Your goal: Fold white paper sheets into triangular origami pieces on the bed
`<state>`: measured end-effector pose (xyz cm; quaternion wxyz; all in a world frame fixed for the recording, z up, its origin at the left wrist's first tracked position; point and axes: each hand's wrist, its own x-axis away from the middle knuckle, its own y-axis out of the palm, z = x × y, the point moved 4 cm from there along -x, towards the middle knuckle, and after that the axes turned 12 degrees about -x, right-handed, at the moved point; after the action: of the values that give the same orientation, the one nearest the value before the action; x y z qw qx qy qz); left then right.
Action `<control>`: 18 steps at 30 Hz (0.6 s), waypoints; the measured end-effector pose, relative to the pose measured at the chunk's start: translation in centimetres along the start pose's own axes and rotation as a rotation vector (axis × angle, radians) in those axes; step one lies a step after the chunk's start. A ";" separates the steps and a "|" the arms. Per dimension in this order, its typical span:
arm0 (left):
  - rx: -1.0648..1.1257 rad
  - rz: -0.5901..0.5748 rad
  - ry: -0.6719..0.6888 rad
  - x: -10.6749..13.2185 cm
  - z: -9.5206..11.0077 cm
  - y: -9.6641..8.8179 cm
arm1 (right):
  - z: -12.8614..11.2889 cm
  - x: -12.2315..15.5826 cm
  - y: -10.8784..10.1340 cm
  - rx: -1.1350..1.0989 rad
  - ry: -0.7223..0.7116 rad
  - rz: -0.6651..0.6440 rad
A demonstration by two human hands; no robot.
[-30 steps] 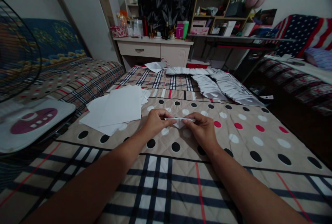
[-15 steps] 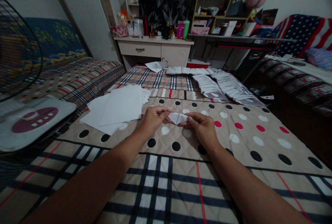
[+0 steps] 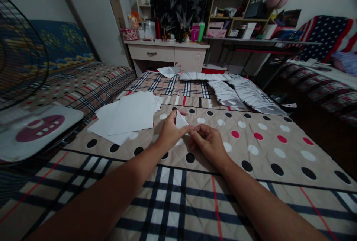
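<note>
A small folded piece of white paper (image 3: 181, 120) is held above the bedspread, its upper part showing as a pointed triangle. My left hand (image 3: 170, 130) is closed around it, thumb along the near side and fingers behind. My right hand (image 3: 208, 141) pinches the paper's lower right end, its fingertips meeting my left thumb. Both hands cover much of the paper, so its full shape is hidden. To the left of my left hand lies a loose stack of white paper sheets (image 3: 134, 112).
Long rows of folded paper pieces (image 3: 248, 92) lie on the far right of the patterned bedspread (image 3: 195, 196). Beyond them is another folded paper (image 3: 169, 71). A fan (image 3: 22, 55) and a white-and-purple lid (image 3: 41, 127) stand left; a dresser (image 3: 164, 52) is behind the bed.
The paper has turned from lying level between both hands to standing up in my left hand. My right hand has shifted slightly left and down, its fingertips now against my left thumb.
</note>
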<state>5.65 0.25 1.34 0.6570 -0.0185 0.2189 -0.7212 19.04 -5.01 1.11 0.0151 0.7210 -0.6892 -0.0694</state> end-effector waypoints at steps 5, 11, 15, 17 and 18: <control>-0.169 0.051 0.076 0.0 0.3 -0.3 | 0.3 0.3 0.8 -0.053 0.068 -0.061; -0.289 0.157 0.093 -0.3 0.4 -1.1 | 0.2 1.2 2.7 -0.095 0.116 -0.172; -0.235 0.215 0.102 -0.2 0.7 -1.4 | -0.5 1.6 3.2 0.003 0.029 -0.154; -0.213 0.235 0.109 -0.1 0.9 -1.6 | -0.7 1.8 3.3 0.037 -0.025 -0.143; -0.202 0.249 0.104 0.0 0.9 -1.6 | -0.8 1.9 3.4 0.048 -0.049 -0.142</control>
<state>4.42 0.06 2.72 0.7237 -0.0198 0.3248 -0.6085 15.88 -7.09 2.15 -0.0239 0.7663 -0.6381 -0.0711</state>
